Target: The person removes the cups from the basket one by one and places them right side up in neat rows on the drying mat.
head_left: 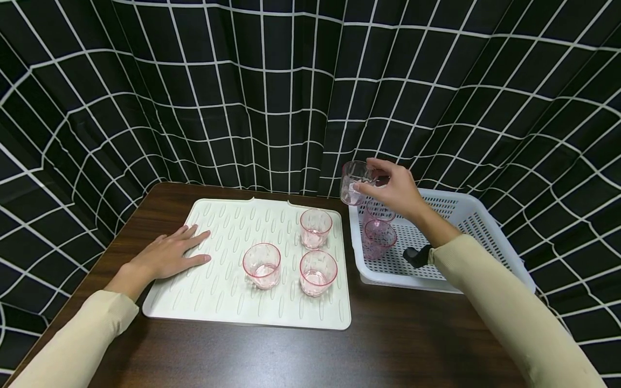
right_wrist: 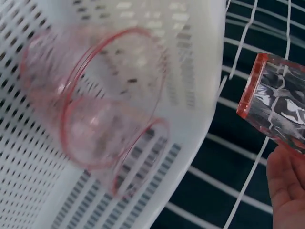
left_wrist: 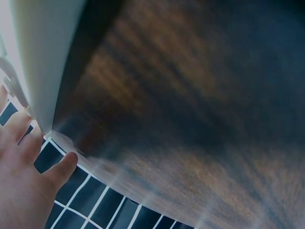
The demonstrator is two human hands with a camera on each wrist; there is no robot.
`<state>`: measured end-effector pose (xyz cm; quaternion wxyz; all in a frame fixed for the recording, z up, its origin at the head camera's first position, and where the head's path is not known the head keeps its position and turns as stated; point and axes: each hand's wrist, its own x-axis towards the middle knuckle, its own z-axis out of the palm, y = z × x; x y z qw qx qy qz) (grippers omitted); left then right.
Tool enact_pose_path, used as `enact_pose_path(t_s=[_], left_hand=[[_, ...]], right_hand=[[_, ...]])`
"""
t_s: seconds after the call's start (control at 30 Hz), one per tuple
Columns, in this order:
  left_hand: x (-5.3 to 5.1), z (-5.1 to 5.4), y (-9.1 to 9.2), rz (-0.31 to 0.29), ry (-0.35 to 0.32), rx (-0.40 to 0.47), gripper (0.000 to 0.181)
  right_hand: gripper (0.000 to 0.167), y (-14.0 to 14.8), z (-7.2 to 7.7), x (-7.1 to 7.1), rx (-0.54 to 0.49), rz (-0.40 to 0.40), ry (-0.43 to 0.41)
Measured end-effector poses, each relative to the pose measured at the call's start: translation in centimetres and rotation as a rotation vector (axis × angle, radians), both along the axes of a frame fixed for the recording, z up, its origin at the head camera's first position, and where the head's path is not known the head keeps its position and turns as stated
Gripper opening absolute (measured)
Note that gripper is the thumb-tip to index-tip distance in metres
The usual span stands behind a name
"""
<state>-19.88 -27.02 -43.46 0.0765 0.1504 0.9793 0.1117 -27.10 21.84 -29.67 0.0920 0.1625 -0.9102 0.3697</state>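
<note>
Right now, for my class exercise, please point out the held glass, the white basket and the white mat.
Held glass [head_left: 352, 177]: head view, on its clear side.
White basket [head_left: 398, 279]: head view, on its front wall.
White mat [head_left: 224, 269]: head view, on a bare ridged part.

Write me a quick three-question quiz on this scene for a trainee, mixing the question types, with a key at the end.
1. How many pink-rimmed cups stand on the white mat?
2. True or false: the left hand grips a cup.
3. Fill in: the right hand holds a cup, while two more cups are inside the ____.

Key:
1. Three.
2. False; it rests on the mat.
3. Basket.
</note>
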Motion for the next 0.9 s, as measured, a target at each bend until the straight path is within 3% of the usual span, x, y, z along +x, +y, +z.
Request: enact_pose_path(t_s=[0.17,0.9], left_hand=[[-0.1,0.0,-0.1,-0.001,-0.001,0.003,0.082],[0.0,0.0,-0.2,-0.002,-0.012,0.008,0.082]], right_hand=[[0.075,-2.2,0.2,0.2,-0.006,0.075,-0.008],[0.077,-11.6,-0.9,0.4,0.065,0.262,-0.032]])
